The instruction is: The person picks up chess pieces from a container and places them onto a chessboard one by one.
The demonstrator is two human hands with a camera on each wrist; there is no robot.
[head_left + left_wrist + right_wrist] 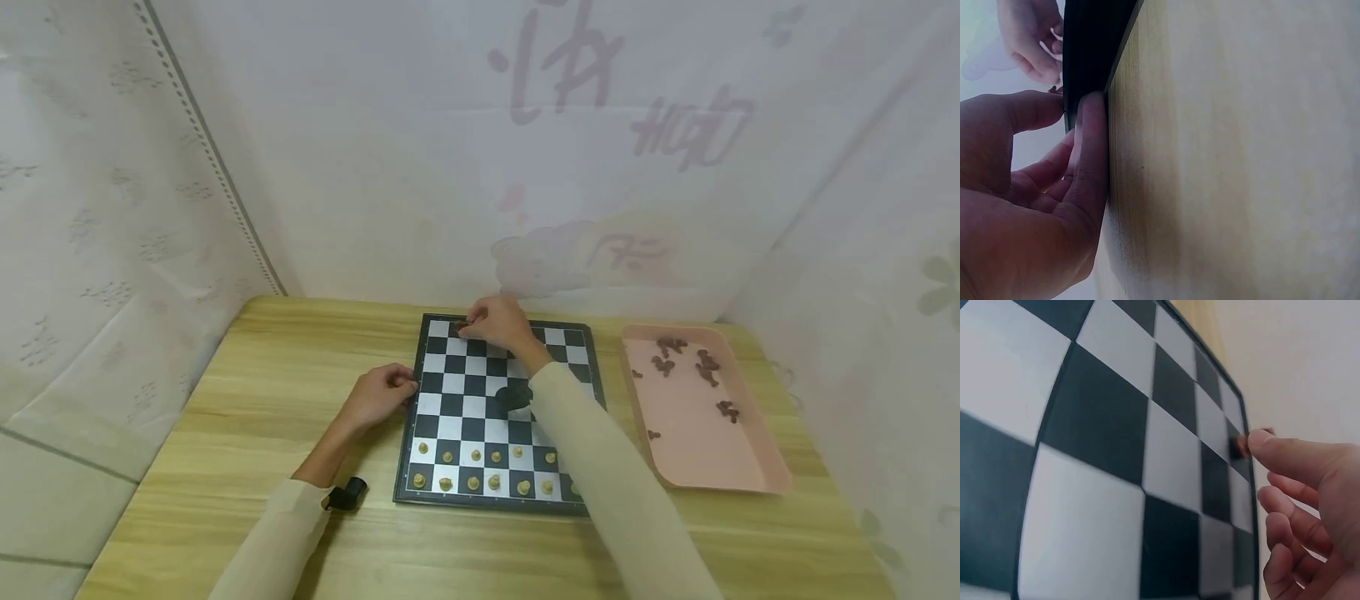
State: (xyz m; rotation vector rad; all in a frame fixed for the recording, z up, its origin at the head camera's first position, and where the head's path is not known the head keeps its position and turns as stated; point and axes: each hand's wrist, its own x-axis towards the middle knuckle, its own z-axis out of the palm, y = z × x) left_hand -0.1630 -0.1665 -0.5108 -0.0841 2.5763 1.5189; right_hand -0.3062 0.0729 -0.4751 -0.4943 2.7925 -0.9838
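Brown chess pieces (663,365) are scattered in a pink tray (697,454). Another piece (1242,446) is pinched by the right hand (498,322); the chessboard (452,404) is gripped by the left hand (377,395).

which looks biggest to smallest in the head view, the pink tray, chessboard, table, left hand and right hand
1. table
2. chessboard
3. pink tray
4. left hand and right hand: too alike to rank; the right is also farther from the camera
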